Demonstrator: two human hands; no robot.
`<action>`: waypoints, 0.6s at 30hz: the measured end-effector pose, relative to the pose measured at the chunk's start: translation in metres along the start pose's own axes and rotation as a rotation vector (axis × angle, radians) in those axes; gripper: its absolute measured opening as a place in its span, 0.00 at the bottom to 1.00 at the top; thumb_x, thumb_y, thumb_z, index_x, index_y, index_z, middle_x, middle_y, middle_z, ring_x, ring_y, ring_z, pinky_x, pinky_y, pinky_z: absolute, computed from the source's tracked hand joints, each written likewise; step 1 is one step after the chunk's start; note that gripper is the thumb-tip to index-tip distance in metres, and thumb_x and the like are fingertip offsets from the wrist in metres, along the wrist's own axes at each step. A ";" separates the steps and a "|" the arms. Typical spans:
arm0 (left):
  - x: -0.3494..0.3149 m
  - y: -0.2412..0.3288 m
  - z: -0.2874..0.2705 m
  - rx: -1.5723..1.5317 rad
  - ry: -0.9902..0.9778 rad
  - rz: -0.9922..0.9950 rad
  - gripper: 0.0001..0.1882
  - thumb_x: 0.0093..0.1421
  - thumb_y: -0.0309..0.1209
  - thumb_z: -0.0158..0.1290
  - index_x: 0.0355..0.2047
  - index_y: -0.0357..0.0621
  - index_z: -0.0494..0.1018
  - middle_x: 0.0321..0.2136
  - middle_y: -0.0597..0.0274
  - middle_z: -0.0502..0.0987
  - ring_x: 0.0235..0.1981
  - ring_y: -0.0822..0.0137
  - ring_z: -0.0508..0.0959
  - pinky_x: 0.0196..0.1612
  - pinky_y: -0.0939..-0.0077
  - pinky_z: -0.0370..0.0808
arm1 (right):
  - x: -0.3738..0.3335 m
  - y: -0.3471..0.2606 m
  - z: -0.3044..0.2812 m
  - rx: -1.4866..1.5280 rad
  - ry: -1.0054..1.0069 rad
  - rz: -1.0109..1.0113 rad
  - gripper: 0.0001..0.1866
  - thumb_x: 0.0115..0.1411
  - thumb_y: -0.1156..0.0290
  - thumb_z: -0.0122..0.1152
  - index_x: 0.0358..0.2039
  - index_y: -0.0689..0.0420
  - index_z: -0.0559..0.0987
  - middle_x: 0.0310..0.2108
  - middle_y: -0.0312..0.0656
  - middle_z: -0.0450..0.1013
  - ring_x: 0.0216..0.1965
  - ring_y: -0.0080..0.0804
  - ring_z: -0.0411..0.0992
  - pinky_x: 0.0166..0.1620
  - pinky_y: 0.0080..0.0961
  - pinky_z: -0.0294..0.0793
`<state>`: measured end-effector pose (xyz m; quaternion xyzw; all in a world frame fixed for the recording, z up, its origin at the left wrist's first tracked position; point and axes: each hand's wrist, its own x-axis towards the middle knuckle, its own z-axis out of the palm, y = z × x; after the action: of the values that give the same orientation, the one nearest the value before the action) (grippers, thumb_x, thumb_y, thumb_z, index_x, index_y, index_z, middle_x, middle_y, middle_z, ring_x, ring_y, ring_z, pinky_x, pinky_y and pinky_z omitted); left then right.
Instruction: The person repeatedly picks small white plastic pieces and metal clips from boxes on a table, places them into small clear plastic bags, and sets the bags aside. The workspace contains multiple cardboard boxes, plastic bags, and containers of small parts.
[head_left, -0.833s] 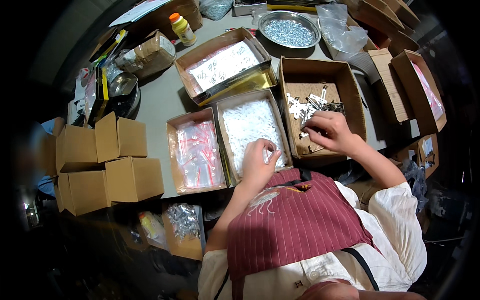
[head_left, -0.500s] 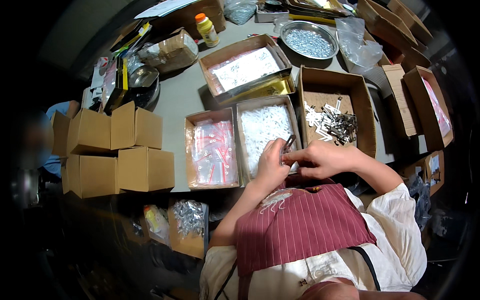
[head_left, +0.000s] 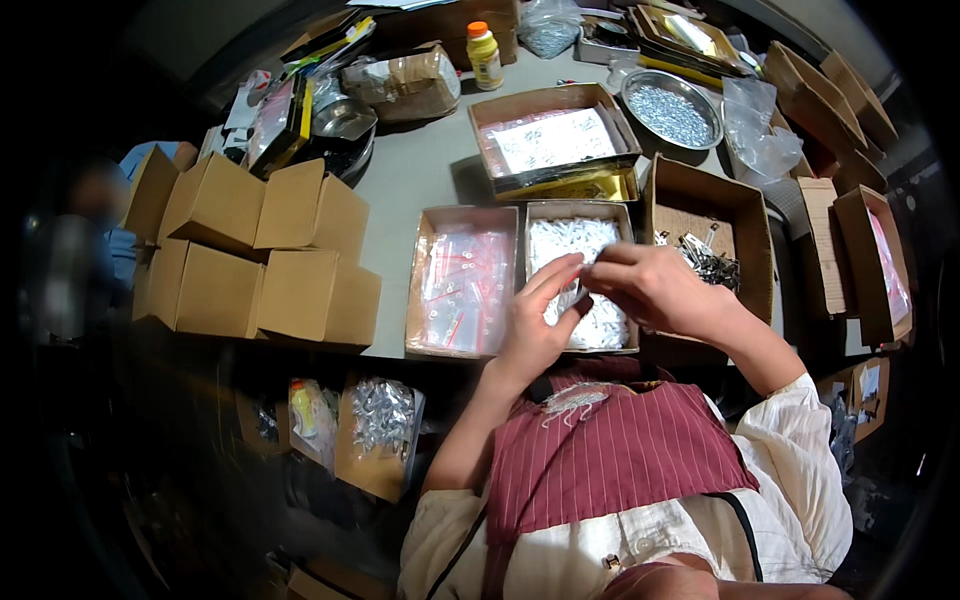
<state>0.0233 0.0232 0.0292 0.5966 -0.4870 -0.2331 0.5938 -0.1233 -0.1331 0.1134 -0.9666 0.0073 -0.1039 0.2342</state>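
My left hand [head_left: 533, 328] and my right hand [head_left: 657, 287] meet above a carton of small white plastic pieces [head_left: 572, 237]. The left thumb and fingers are pinched together at something small, mostly hidden between the hands. Bent right fingertips close in on the same spot from the other side, and I cannot make out what is there. Left of the hands lies a carton of small clear zip bags [head_left: 455, 285] with red strips and small white pieces. To the right, a deeper carton [head_left: 763, 250] holds white and dark metal brackets [head_left: 712, 262], partly behind my right hand.
Folded-open brown boxes [head_left: 215, 290] stand at the table's left. Farther back are a carton with a white sheet [head_left: 555, 140], a metal bowl of small shiny parts [head_left: 670, 108] and a yellow bottle [head_left: 485, 58]. A person's blue sleeve [head_left: 128, 165] shows at far left.
The view has shifted, so the table things sit farther right. The dark, narrow metal piece seen upright at my left fingers no longer shows. My hands have drawn slightly apart at the wrists.
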 end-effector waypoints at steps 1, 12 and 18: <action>0.000 0.004 -0.006 -0.007 0.042 0.024 0.21 0.57 0.18 0.59 0.52 0.35 0.79 0.55 0.45 0.79 0.56 0.50 0.79 0.60 0.65 0.75 | 0.008 -0.003 0.000 -0.008 0.065 0.007 0.11 0.59 0.74 0.66 0.43 0.57 0.80 0.42 0.49 0.77 0.36 0.53 0.79 0.37 0.44 0.80; -0.004 0.048 -0.076 -0.247 0.303 -0.043 0.11 0.69 0.23 0.54 0.49 0.31 0.75 0.40 0.55 0.84 0.42 0.70 0.83 0.48 0.76 0.79 | 0.076 -0.033 -0.006 0.345 0.149 -0.179 0.12 0.52 0.84 0.65 0.38 0.63 0.78 0.45 0.49 0.76 0.44 0.49 0.78 0.44 0.38 0.79; -0.011 0.044 -0.094 -0.200 0.322 -0.114 0.10 0.69 0.22 0.55 0.48 0.30 0.75 0.44 0.55 0.81 0.45 0.73 0.80 0.51 0.78 0.77 | 0.100 -0.029 0.011 0.281 0.087 -0.257 0.09 0.50 0.83 0.63 0.34 0.63 0.79 0.49 0.52 0.76 0.48 0.53 0.78 0.46 0.41 0.79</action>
<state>0.0854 0.0859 0.0845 0.5910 -0.3255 -0.2152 0.7061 -0.0238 -0.1083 0.1370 -0.9120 -0.1204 -0.1747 0.3511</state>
